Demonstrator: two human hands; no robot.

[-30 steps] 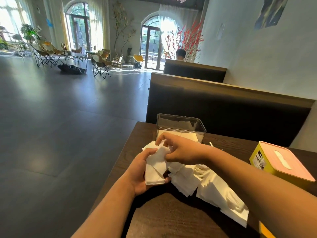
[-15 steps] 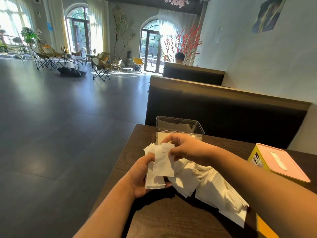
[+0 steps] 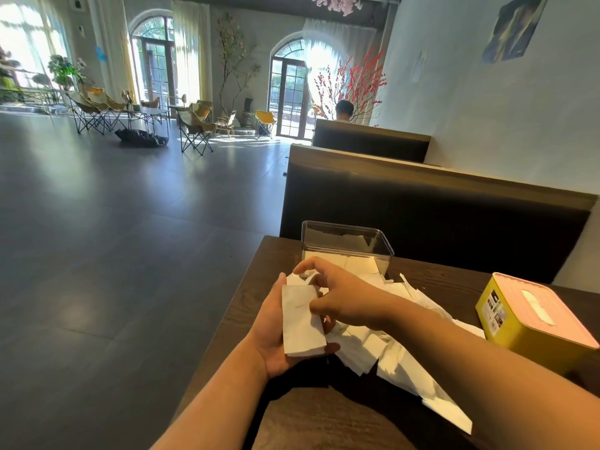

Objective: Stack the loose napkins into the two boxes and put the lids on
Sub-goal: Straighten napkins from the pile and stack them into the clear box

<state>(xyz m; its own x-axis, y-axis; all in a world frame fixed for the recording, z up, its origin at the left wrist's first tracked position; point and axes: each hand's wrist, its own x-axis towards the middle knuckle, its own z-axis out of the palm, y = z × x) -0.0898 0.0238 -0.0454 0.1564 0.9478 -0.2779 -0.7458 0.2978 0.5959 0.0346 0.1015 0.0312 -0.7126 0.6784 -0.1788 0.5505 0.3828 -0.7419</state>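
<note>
Just laid: the napkin that the right hand (image 3: 347,298) pinched half a second ago is now flat on the stack (image 3: 302,319), so the bundle has grown by one. The left hand (image 3: 271,349), palm up, cups the stack, thumb along its left edge. The right hand hovers over it, fingers loosely curled and holding nothing, thumb touching the top sheet. Loose napkins (image 3: 396,362) lie on the counter (image 3: 324,420) beneath the right forearm. The clear box (image 3: 347,241), lidless and part-filled, stands just beyond both hands; the yellow box (image 3: 506,323), lid (image 3: 539,306) on, is well to the right.

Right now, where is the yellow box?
In the head view, the yellow box sits at the table's right side, beside the loose napkins, its pink lid on.
</note>
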